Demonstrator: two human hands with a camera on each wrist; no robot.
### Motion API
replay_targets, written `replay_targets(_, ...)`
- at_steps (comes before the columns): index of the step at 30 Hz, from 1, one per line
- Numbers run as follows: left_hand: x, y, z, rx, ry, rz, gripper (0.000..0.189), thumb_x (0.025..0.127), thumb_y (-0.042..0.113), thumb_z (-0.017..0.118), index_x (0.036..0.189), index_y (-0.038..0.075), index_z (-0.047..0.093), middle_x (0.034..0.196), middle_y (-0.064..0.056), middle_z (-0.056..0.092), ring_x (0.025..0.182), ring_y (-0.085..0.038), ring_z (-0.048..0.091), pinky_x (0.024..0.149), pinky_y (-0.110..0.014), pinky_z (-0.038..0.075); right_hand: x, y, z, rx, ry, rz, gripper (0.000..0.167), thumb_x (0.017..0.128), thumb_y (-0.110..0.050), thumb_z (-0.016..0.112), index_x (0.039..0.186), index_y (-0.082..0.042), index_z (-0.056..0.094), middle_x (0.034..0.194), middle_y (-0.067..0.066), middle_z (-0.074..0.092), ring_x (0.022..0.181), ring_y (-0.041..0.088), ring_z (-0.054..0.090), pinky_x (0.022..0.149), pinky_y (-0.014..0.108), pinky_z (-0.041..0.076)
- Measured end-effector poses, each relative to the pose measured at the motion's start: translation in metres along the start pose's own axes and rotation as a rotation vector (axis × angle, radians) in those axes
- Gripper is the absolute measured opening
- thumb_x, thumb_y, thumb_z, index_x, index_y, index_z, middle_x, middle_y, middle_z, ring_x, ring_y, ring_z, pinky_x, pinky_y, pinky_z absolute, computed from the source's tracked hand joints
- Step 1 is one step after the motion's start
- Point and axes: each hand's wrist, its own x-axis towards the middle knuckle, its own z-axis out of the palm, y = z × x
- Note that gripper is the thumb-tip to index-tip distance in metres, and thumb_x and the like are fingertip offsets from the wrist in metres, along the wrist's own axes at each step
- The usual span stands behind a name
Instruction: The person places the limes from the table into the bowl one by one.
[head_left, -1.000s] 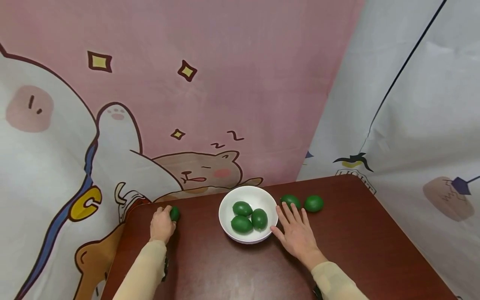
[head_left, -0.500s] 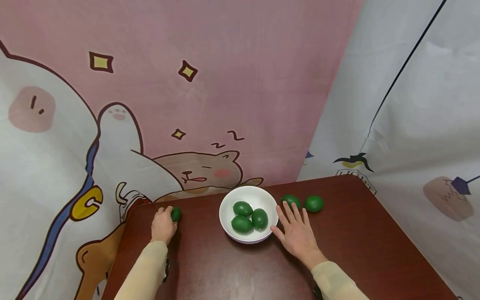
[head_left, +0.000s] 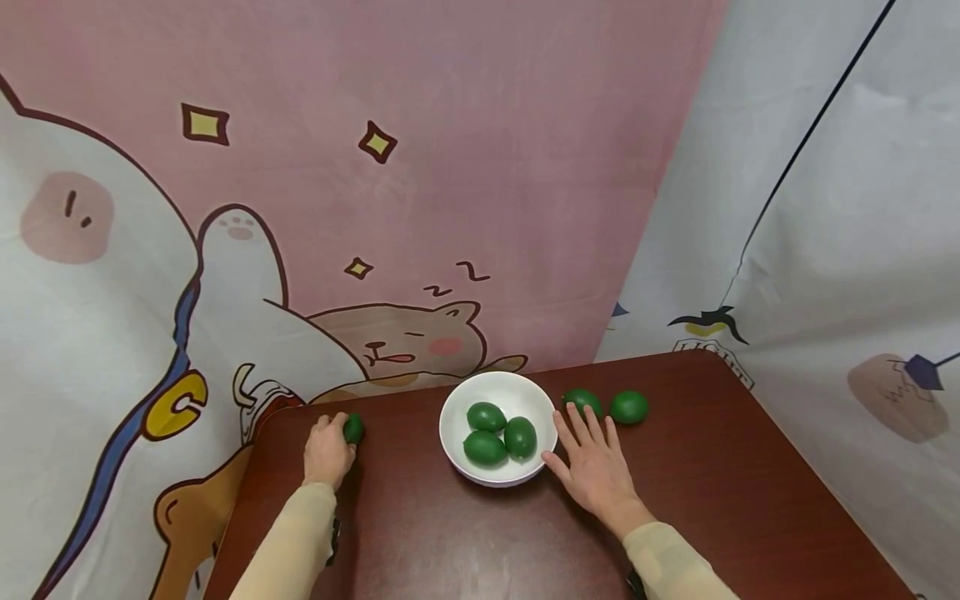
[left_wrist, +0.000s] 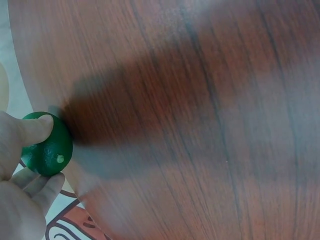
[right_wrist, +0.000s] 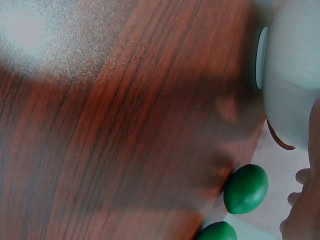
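Observation:
My left hand (head_left: pixel 328 450) pinches a green lime (head_left: pixel 353 429) at the table's back left. In the left wrist view, the thumb lies over the top of the lime (left_wrist: pixel 52 150) and the fingers are beneath. A white bowl (head_left: pixel 495 477) stands at the middle back with a lime (head_left: pixel 486 417), a second lime (head_left: pixel 483 448) and a third lime (head_left: pixel 521 438) inside. Fingers spread, my right hand (head_left: pixel 597 479) holds nothing, its thumb right at the bowl's right rim. Its fingertips overlap another lime (head_left: pixel 581 402) in the head view.
One more lime (head_left: pixel 628 407) sits on the brown wooden table (head_left: pixel 420 533), right of the one by my right fingertips. A cartoon-printed cloth (head_left: pixel 525 208) hangs close behind the table's back edge, and white cloth (head_left: pixel 862 250) hangs along the right side.
Hardly anything differs; the whole head view has shifted very slightly. My left hand keeps its pinch on the lime, and my right hand stays spread beside the bowl.

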Motion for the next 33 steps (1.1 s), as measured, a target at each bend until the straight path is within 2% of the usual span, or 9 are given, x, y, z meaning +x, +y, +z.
replay_targets(8,-0.003,-0.001,0.004,-0.004,-0.005,0.009,0.054,0.082,0.001,0.079,0.133,-0.003,0.06,0.118,-0.031,0.057,0.105,-0.046,0.059,0.084,-0.063,0.054,0.0,0.0,-0.002,-0.007,-0.019,0.01,0.074,0.102,-0.058,0.053,0.16,-0.013,0.04,0.166,0.016,0.032,0.155,0.041,0.024,0.123,0.064,0.013)
replay_targets(21,-0.012,0.004,-0.002,-0.023,-0.021,0.004,0.054,0.085,0.002,0.078,0.136,-0.005,0.059,0.123,-0.031,0.057,0.109,-0.045,0.058,0.091,-0.063,0.051,0.001,-0.001,-0.004,0.0,-0.024,0.016,0.075,0.101,-0.059,0.054,0.16,-0.013,0.04,0.166,0.016,0.032,0.155,0.041,0.025,0.123,0.064,0.012)
replay_targets(33,-0.016,-0.009,-0.003,-0.071,-0.05,-0.01,0.056,0.087,0.007,0.078,0.139,-0.002,0.057,0.13,-0.031,0.055,0.109,-0.046,0.06,0.093,-0.065,0.051,0.001,-0.003,-0.004,-0.003,-0.02,0.011,0.076,0.101,-0.058,0.055,0.16,-0.014,0.039,0.166,0.016,0.033,0.154,0.041,0.025,0.123,0.064,0.014)
